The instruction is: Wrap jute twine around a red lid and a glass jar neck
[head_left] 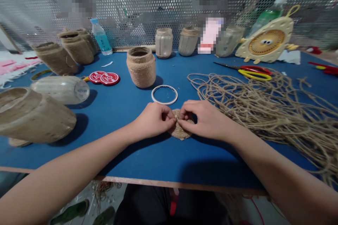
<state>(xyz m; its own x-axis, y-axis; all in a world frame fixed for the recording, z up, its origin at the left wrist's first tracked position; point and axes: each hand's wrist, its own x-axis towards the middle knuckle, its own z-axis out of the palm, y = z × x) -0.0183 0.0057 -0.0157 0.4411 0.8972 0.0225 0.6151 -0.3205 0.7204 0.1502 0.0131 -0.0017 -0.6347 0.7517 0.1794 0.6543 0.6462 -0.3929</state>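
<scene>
A round disc of coiled twine lies flat on the blue table in front of me. Over its left side is my left hand, thumb and forefinger pinched together near the middle of the disc. From the other side my right hand meets it in a similar pinch, the fingertips nearly touching. A tiny pale bit shows between the fingertips, too small to name. Just beyond the hands lies a white ring, and behind that stands a twine-wrapped jar.
Loose twine is heaped at right, with scissors at its far edge. Several jars, a blue-capped bottle and a yellow fan line the back. Red round tins and a lying glass jar are at left.
</scene>
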